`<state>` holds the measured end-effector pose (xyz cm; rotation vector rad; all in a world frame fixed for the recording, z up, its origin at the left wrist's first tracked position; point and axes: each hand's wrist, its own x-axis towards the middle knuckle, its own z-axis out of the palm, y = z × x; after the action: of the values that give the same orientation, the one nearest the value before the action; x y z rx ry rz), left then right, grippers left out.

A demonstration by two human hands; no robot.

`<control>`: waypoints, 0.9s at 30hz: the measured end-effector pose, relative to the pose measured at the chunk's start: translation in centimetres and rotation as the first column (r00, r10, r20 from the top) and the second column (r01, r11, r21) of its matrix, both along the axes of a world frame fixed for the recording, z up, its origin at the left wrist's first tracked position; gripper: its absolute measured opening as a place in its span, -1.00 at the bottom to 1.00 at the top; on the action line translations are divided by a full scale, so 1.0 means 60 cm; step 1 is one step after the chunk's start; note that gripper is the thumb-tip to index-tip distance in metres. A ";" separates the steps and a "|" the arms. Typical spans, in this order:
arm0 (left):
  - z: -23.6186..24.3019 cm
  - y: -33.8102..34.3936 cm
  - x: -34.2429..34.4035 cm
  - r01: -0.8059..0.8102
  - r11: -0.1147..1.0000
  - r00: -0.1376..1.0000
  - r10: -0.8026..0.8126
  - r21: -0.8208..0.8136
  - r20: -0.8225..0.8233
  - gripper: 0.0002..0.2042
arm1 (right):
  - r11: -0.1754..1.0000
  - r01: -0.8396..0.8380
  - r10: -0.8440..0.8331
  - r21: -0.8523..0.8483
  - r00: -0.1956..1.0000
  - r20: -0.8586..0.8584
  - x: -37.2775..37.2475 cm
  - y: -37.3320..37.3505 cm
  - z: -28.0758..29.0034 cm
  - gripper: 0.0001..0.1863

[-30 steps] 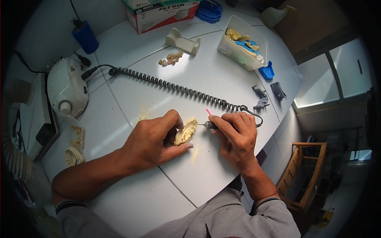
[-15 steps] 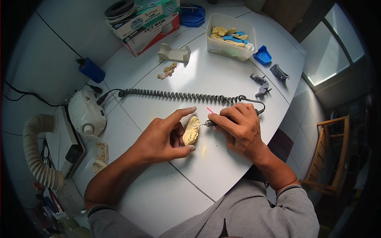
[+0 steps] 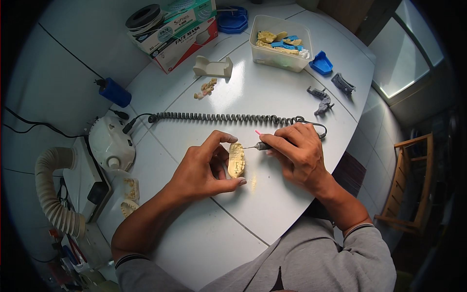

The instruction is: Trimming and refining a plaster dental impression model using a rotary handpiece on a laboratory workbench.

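Note:
A pale yellow plaster dental cast (image 3: 236,163) with handwriting on its base stands on edge at the middle of the table. My left hand (image 3: 199,168) is closed on it, index finger at its far end and thumb at its near end. In my right hand (image 3: 302,158) is a dark rotary handpiece (image 3: 263,146), whose thin metal bur reaches to the cast's upper right edge. Whether the tip touches is too small to tell. A thin pink stick (image 3: 258,132) pokes up by my right index finger. Yellow dust (image 3: 253,183) lies beside the cast.
A coiled black cord (image 3: 219,117) runs from the white motor unit (image 3: 111,144) to the handpiece. Beyond lie a clear tub (image 3: 281,62) of casts, small tooth-coloured pieces (image 3: 206,88), a cream holder (image 3: 212,67) and grey parts (image 3: 321,100). A ribbed hose (image 3: 51,194) stands left.
The cast has turned a little in my left hand, so its written face shows differently. The bur has moved slightly toward the cast's far end. The whole view has shifted a little.

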<state>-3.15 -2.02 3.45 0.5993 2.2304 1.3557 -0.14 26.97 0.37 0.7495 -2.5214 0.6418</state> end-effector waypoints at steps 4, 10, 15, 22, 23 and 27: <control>-0.013 0.001 0.006 -0.058 0.995 0.997 0.062 0.085 -0.054 -0.24 | 0.999 0.033 -0.033 -0.033 0.999 0.001 0.002 0.003 0.001 -0.57; -0.017 -0.006 0.003 -0.093 0.994 0.995 0.095 0.060 -0.027 -0.21 | 0.990 0.089 -0.091 -0.108 0.996 -0.015 -0.001 0.008 -0.001 -0.60; 0.029 0.001 -0.002 -0.115 0.990 0.993 0.112 -0.087 -0.036 -0.25 | 0.971 0.148 -0.157 -0.188 0.987 -0.037 0.000 0.015 0.000 -0.69; 0.059 -0.002 -0.006 -0.089 0.945 0.993 0.059 -0.316 -0.104 -0.30 | 0.971 0.139 -0.152 -0.195 0.987 -0.052 -0.001 0.016 -0.007 -0.70; 0.059 -0.002 -0.005 -0.084 0.944 0.993 0.054 -0.319 -0.102 -0.30 | 0.971 0.137 -0.151 -0.196 0.987 -0.058 -0.001 0.016 -0.007 -0.70; 0.062 -0.003 0.002 -0.060 0.912 0.990 0.003 -0.405 -0.140 -0.24 | 0.971 0.132 -0.148 -0.200 0.987 -0.068 -0.002 0.015 -0.009 -0.70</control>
<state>-3.02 -2.18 7.18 0.5158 2.5429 0.8365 -0.24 27.88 -0.17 0.5126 -2.3689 0.7782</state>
